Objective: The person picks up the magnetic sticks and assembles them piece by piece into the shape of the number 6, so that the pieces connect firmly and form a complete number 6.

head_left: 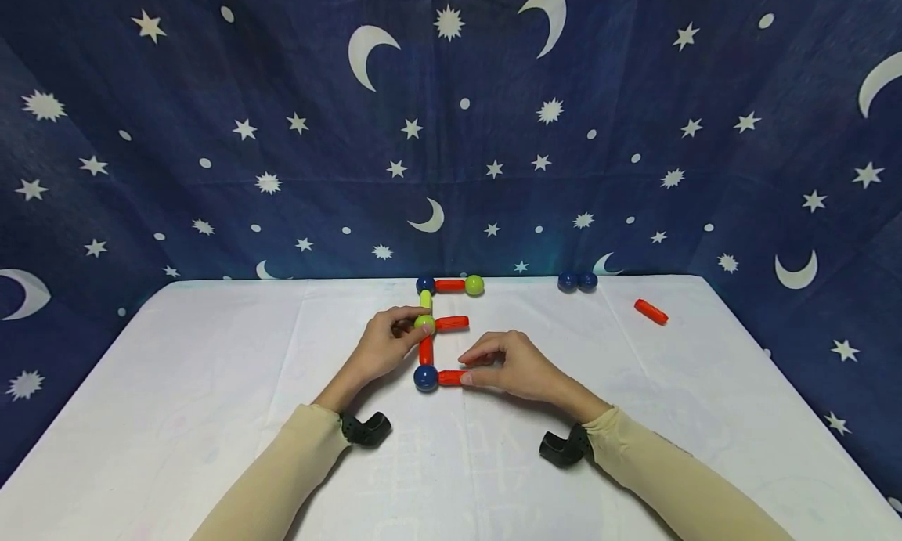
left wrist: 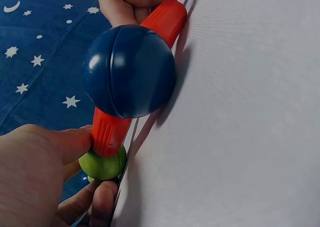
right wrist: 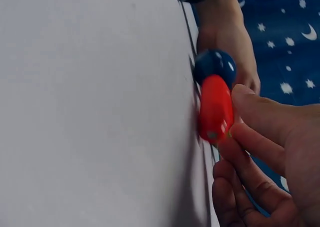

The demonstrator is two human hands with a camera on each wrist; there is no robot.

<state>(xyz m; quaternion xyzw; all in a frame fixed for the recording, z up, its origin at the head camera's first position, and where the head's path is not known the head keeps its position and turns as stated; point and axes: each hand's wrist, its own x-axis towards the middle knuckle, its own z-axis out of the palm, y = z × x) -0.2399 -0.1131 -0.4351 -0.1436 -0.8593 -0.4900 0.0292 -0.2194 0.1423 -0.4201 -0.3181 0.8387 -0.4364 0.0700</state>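
Observation:
An E-shaped figure of magnetic-looking rods and balls lies on the white table. My left hand (head_left: 386, 341) pinches the green ball (head_left: 424, 322) at its middle between thumb and fingers. A red rod (head_left: 426, 351) runs from that ball to the near blue ball (head_left: 426, 378). At the lower right, my right hand (head_left: 517, 366) holds the free end of the lower red rod (head_left: 449, 378), which meets the near blue ball; the thumb partly covers that end. Another red rod (head_left: 452, 322) points right from the green ball. A yellow-green rod (head_left: 426, 299) leads to the far blue ball (head_left: 425, 284).
At the far edge a red rod (head_left: 449, 286) joins the far blue ball to a second green ball (head_left: 474, 285). Two blue balls (head_left: 577, 282) sit side by side at the back right. A loose red rod (head_left: 651, 312) lies farther right. A starry cloth (head_left: 451, 134) hangs behind.

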